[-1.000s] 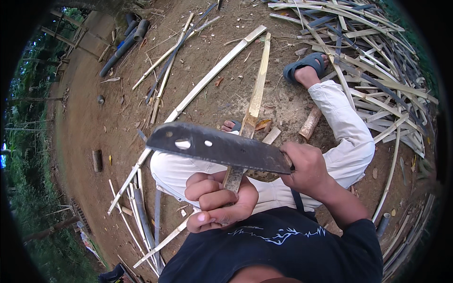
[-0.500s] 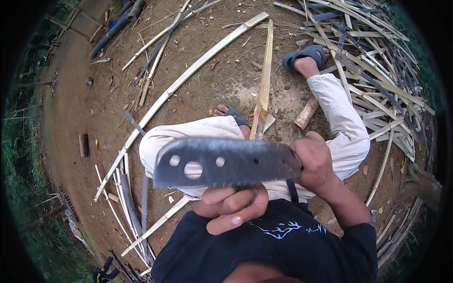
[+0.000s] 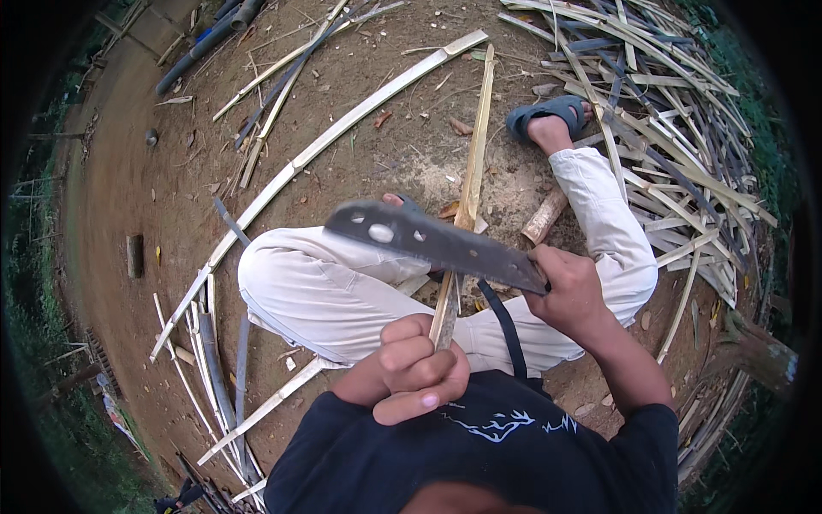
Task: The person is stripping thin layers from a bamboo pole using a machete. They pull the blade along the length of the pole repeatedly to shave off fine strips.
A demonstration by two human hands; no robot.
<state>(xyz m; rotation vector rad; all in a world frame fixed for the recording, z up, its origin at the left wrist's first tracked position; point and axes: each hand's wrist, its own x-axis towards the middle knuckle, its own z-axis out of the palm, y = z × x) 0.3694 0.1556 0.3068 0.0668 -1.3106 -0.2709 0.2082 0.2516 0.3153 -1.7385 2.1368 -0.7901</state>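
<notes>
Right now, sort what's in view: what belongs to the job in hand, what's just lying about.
In use:
long strip, in the left hand
wide knife, in the right hand

Apparently lying about:
heaped strips, right
short log, far left
dark pole, upper left

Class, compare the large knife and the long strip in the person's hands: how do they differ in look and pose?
The knife has a dark blade with holes; the strip is mostly pale, with no holes visible.
The knife slants crosswise in the right hand; the strip points away from the body, gripped in the left.
Both are longer than wide.
</notes>
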